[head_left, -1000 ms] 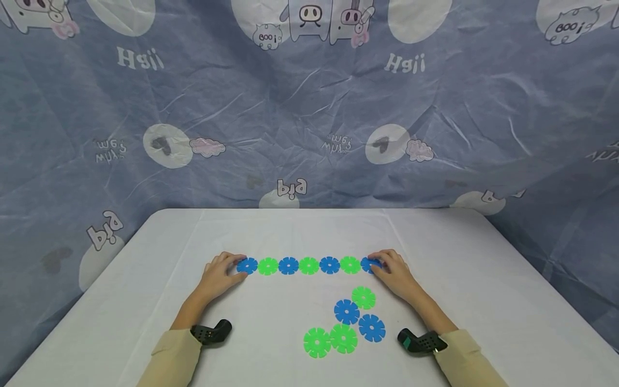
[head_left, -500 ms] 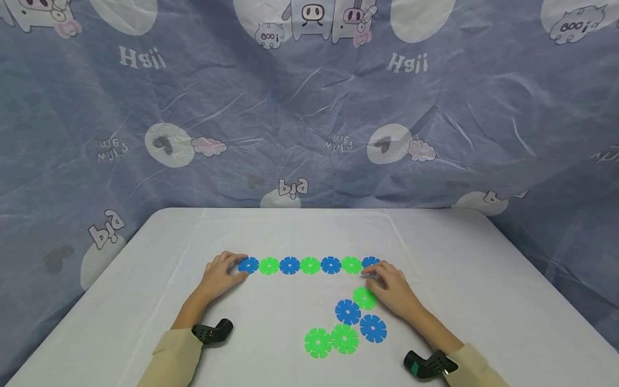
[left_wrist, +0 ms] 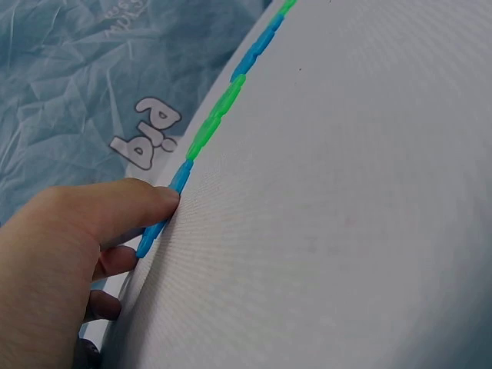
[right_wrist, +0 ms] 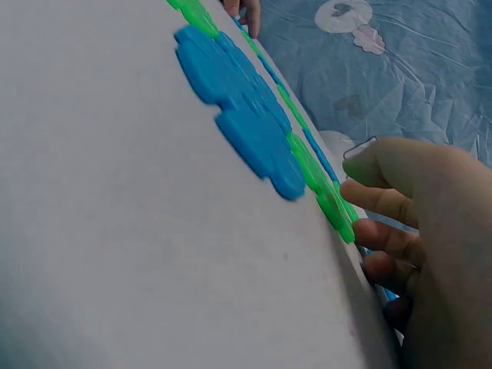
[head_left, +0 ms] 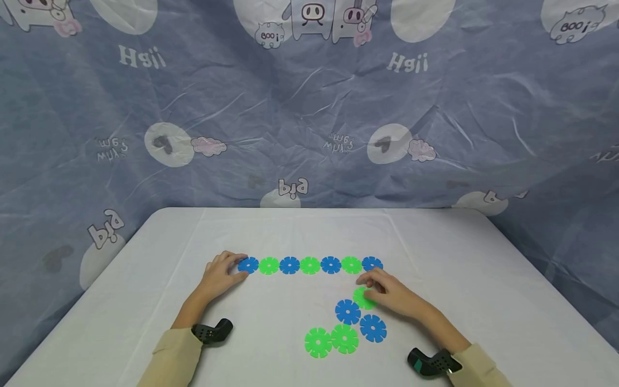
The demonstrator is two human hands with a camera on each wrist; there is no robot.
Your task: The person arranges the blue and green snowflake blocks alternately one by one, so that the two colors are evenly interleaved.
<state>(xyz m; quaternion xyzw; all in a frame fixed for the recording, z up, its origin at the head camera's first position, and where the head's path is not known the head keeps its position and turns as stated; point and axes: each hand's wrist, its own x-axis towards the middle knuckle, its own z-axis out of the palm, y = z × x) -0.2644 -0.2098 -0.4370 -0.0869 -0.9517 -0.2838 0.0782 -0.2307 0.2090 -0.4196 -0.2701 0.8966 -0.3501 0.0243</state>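
In the head view, a straight row of alternating blue and green notched plastic interlocking discs lies flat on the table. My left hand (head_left: pixel 220 277) holds the blue disc (head_left: pixel 249 265) at the row's left end between thumb and fingers; the left wrist view shows the thumb on its edge. My right hand (head_left: pixel 391 293) is over a loose green disc (head_left: pixel 361 299), below the row's right end, fingers loosely bent and thumb apart from them. Nothing shows gripped in it. The right fingers partly cover that green disc. The blue disc (head_left: pixel 372 263) at the row's right end lies just beyond them.
Two loose blue discs (head_left: pixel 347 312) (head_left: pixel 373 328) and two green discs (head_left: pixel 317 343) (head_left: pixel 345 338) lie nearer me on the white table (head_left: pixel 261 355). A patterned blue-grey cloth (head_left: pixel 309 107) hangs behind the table's far edge.
My right hand has left the blue disc at the row's right end and come toward me, over the loose green disc. The left hand stays on its disc.
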